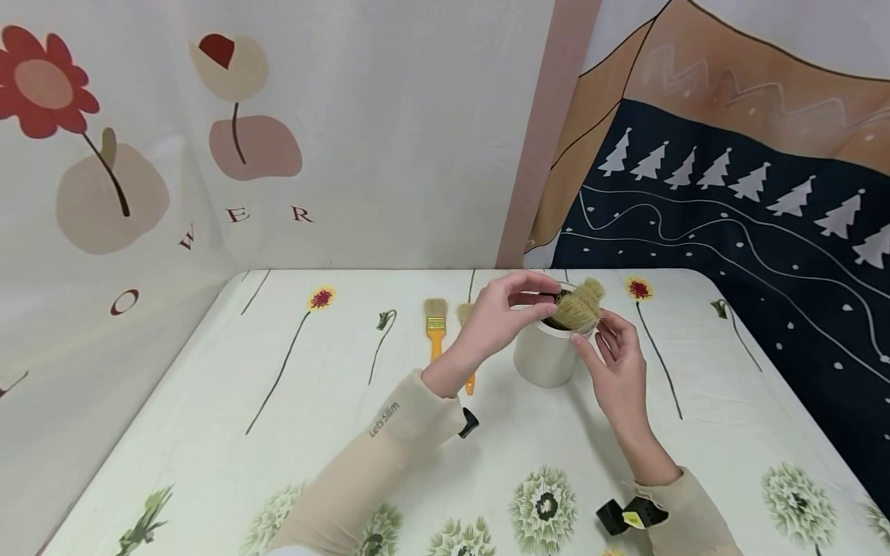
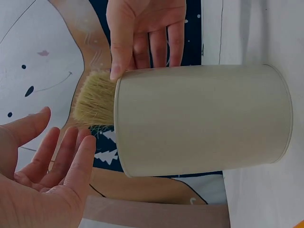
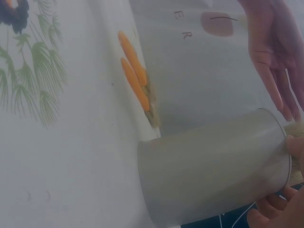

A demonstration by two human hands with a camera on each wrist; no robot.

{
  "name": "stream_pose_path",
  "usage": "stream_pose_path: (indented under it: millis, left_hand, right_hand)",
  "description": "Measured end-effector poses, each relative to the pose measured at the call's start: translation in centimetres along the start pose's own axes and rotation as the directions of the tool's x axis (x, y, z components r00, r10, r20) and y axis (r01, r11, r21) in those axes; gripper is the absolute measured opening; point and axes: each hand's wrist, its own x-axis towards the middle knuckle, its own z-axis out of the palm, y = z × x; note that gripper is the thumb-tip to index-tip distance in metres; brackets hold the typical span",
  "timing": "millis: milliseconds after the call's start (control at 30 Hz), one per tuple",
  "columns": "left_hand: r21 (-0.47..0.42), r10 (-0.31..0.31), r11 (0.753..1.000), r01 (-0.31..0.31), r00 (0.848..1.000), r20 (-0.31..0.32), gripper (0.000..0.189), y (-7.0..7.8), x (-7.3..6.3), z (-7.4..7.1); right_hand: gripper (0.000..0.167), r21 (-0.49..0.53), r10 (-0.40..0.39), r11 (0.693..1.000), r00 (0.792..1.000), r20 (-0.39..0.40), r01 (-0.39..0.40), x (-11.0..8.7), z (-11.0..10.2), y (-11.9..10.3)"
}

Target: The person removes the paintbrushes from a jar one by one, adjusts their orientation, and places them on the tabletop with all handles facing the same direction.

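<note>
Canister mouth, bristles in the way

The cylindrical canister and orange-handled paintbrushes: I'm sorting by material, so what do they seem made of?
Canister: smooth, satin, pale grey-beige; perhaps coated metal or plastic, as the even, thin-rimmed wall suits either. Paintbrushes: handles probably painted wood or plastic, from their uniform orange; the clearly visible ferrule likely metal, from its golden sheen; bristles pale, fibrous, natural or synthetic unclear.

The canister is cream, the bristles straw-yellow, the brush handles orange, the tablecloth flower-patterned.
</note>
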Motion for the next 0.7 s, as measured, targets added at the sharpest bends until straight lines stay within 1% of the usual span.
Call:
stream_pose_path:
  millis: [200, 367, 533, 700]
  left_hand:
    - [0.002, 0.009, 1.000, -0.009, 1.000, -0.008, 0.028, -0.2, 0.1, 0.7]
    - [0.015, 0.023, 1.000, -0.023, 1.000, 0.002, 0.030, -0.5, 0.2, 1.1]
    - [0.055, 0.050, 0.997, -0.050, 0.999, 0.010, 0.030, -0.8, 0.5, 1.6]
    - [0.105, 0.038, 0.994, -0.039, 0.999, 0.010, 0.029, -1.1, 0.7, 2.0]
  right_hand:
    - [0.059, -0.001, -0.007, 1.000, 1.000, 0.001, 0.007, -0.1, 0.0, 0.1]
    - [0.059, -0.006, -0.010, 1.000, 1.000, 0.003, 0.010, -0.1, 0.0, 0.0]
    - [0.059, -0.008, -0.009, 1.000, 1.000, 0.002, 0.009, -0.1, 0.0, 0.0]
    - [0.059, -0.010, -0.010, 1.000, 1.000, 0.002, 0.010, -0.1, 0.0, -0.1]
